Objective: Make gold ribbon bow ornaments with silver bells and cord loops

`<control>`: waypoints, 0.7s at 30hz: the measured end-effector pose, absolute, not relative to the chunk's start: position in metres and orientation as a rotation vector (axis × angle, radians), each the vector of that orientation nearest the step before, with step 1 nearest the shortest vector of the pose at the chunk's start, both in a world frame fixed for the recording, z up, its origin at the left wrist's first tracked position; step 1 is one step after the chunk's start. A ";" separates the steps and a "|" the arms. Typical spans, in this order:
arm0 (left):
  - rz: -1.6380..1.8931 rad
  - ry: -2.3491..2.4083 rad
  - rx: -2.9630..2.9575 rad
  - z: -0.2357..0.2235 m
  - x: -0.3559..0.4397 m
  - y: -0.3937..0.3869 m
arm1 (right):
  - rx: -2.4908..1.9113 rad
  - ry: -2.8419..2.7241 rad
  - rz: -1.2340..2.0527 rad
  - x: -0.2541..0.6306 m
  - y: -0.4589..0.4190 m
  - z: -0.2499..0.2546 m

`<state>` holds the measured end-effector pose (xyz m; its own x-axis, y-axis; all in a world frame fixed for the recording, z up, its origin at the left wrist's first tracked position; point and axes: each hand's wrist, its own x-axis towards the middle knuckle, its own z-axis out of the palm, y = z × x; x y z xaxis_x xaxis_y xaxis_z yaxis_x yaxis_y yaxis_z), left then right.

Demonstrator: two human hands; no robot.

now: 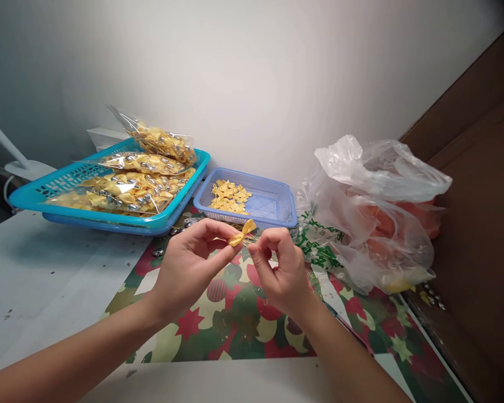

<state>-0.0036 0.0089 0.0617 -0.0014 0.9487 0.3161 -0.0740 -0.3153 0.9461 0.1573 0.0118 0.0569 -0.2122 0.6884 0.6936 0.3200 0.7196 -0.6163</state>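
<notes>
My view's edge cut off both my forearms (88, 347), and cloudy plastic bags (353, 184) partly hid something orange (382, 221).

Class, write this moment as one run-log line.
left hand: pinching yellow bow | right hand: beside it | purple basket: holding yellow bows

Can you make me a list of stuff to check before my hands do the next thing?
1. Left hand has the yellow bow: ok, pinched between finger and thumb.
2. Right hand close to the bow: ok, just beside it.
3. Something thin in the right fingertips: cannot tell, too small to see.
4. Room in the small basket: ok, the little bows are mostly on its left side.
5. White tabletop clean: not ok, dark specks on it.
</notes>
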 end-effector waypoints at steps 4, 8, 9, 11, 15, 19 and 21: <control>1.436 0.948 1.270 0.057 -0.002 0.008 | -0.800 -1.790 0.491 0.155 0.009 0.058; 1.484 0.978 1.222 0.054 -0.001 0.007 | -0.814 -1.750 0.625 0.151 0.006 0.056; 1.504 0.987 1.227 0.054 -0.001 0.007 | -0.814 -1.744 0.653 0.151 0.006 0.056; 1.521 0.994 1.255 0.056 -0.001 0.007 | -0.812 -1.739 0.671 0.149 0.004 0.057; 1.509 1.017 1.347 0.062 -0.002 0.006 | -0.813 -1.740 0.619 0.148 0.002 0.060; 1.446 1.039 1.415 0.064 -0.003 0.008 | -0.802 -1.714 0.698 0.149 0.002 0.062; 1.421 1.030 1.433 0.063 -0.004 0.008 | -0.809 -1.696 0.747 0.150 0.001 0.062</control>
<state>-0.0041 0.0083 0.0633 0.0162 0.9533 0.3015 -0.0103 -0.3013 0.9535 0.1501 0.0013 0.0622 -0.2058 0.8142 0.5428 0.1495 0.5743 -0.8049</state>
